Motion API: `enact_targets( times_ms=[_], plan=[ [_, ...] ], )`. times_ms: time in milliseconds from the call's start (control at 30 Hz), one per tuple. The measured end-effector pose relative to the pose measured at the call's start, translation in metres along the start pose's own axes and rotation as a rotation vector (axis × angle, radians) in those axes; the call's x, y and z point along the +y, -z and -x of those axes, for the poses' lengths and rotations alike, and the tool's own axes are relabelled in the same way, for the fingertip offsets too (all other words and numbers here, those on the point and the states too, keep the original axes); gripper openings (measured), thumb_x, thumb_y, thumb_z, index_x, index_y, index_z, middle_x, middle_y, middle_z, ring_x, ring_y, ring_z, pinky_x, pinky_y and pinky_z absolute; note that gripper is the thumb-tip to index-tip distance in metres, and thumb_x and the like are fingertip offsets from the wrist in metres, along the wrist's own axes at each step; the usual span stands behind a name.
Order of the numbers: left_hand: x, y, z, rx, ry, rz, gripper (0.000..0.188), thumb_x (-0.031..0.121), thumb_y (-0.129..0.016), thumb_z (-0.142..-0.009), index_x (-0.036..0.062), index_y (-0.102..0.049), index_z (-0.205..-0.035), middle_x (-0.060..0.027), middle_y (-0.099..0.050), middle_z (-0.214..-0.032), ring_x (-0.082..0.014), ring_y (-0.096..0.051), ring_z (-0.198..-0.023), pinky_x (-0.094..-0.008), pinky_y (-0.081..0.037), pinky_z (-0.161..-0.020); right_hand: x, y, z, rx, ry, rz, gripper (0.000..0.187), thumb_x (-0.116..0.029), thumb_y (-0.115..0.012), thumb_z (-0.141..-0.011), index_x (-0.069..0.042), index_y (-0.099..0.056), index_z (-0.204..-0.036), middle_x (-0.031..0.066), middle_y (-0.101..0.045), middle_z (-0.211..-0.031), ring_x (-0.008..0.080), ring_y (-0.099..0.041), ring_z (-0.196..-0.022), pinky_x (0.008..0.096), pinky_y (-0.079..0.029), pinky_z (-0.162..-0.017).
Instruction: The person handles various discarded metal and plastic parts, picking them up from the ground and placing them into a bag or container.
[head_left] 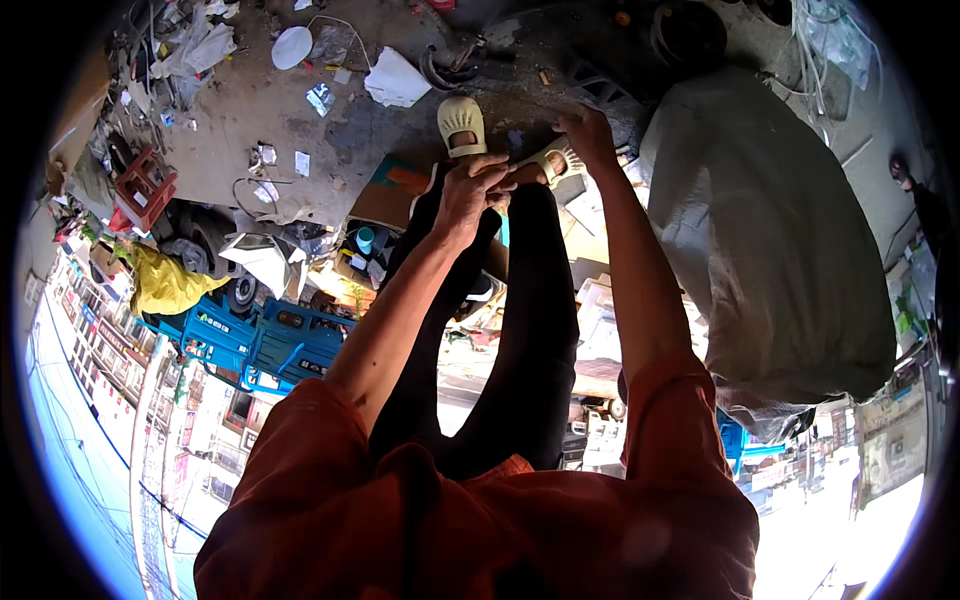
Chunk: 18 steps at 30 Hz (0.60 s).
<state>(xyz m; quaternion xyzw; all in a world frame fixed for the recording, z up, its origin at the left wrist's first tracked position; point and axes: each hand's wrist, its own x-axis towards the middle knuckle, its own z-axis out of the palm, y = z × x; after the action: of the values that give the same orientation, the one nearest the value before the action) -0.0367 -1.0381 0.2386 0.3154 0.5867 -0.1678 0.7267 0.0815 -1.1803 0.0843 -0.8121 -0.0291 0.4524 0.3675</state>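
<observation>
My left hand [468, 203] is raised over my lap, its fingers bent in close together. Whatever they may hold is too small to make out. To its right and farther out, my right hand [590, 138] is closed with the fingertips pinched, and what is between them cannot be told. The two hands are apart. Below them show my cream clogs [461, 120] and black trousers [530, 300]. A big grey sack [770, 230] bulges just right of my right forearm.
Litter covers the dark floor, with a white broken piece [396, 78] and a white oval lid-like piece [292, 48]. At left are a red crate [146, 188], a yellow cloth [170, 283] and a blue cart [270, 340]. A cardboard box [381, 207] lies near my left forearm.
</observation>
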Motion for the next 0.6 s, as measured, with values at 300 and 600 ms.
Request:
enact_targets(
  times_ms=[300,600],
  plan=[
    [-0.003,0.014,-0.059,-0.048,0.008,-0.040,0.021,0.010,-0.050,-0.085,0.0019,-0.055,-0.104,-0.0082,-0.061,-0.095,-0.0121,-0.059,-0.077,-0.0233,-0.044,-0.068,0.079,0.075,-0.145,0.154,-0.257,0.602,0.030,-0.017,-0.040,-0.080,-0.005,-0.057,-0.102,0.0180,-0.054,-0.107,0.0312,-0.051,-0.100,0.0373,-0.041,-0.085],
    [0.024,-0.003,-0.063,-0.246,0.090,0.016,0.021,0.013,-0.049,-0.086,0.0057,-0.056,-0.105,-0.0067,-0.060,-0.097,-0.0119,-0.058,-0.079,-0.0243,-0.045,-0.071,0.162,0.084,-0.165,0.122,0.466,1.129,0.020,-0.012,-0.050,-0.073,-0.003,-0.059,-0.088,0.0197,-0.056,-0.097,0.0336,-0.052,-0.093,0.0408,-0.042,-0.082]
  ],
)
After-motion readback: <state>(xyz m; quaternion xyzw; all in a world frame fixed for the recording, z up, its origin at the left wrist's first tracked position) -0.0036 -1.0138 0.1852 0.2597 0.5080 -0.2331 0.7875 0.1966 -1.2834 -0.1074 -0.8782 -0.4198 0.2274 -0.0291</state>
